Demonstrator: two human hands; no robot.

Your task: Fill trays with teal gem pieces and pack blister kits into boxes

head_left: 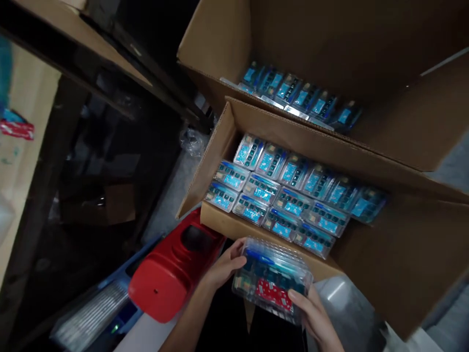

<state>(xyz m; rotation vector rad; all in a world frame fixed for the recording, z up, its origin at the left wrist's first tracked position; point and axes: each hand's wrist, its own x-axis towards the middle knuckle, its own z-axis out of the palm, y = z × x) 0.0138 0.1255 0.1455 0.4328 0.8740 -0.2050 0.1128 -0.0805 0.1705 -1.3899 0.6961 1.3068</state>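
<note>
Cardboard carton (pixel 395 249) of blister packs (pixel 282 195); left hand (pixel 223 266), right hand (pixel 311 315) clamped on clear blister pack (pixel 271 278), over carton's near edge.

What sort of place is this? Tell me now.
Probably a warehouse or packing area. Open cardboard cartons hold neat rows of clear plastic blister packs. The left hand and right hand grip a clear pack at a carton's edge, beside a red plastic device.
</note>
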